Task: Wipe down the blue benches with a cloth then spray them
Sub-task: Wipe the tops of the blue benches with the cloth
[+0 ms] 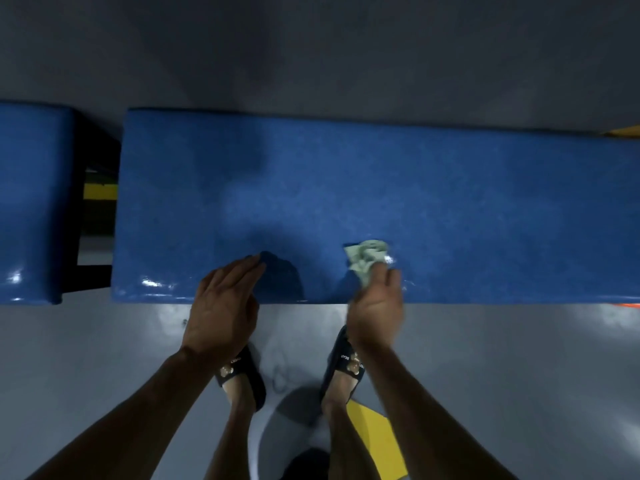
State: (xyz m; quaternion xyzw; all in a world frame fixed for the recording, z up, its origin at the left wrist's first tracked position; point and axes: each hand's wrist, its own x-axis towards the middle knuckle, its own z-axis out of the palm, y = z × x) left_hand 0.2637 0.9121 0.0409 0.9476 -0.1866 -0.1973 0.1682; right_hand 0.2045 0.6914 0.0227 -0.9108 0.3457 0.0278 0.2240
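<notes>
A long blue bench (450, 188) runs across the view in front of me. My right hand (375, 303) grips a crumpled pale green cloth (365, 259) and holds it against the bench top near the front edge. My left hand (221, 306) rests flat on the front edge of the same bench, fingers straight and together. A second blue bench (31, 202) stands to the left, across a narrow gap. No spray bottle is in view.
The grey floor (104, 358) lies below the bench, with my two feet in dark sandals (242, 375) close to its front edge. A yellow floor marking (377, 441) lies by my right foot. A dark frame with a yellow part (98, 192) shows in the gap.
</notes>
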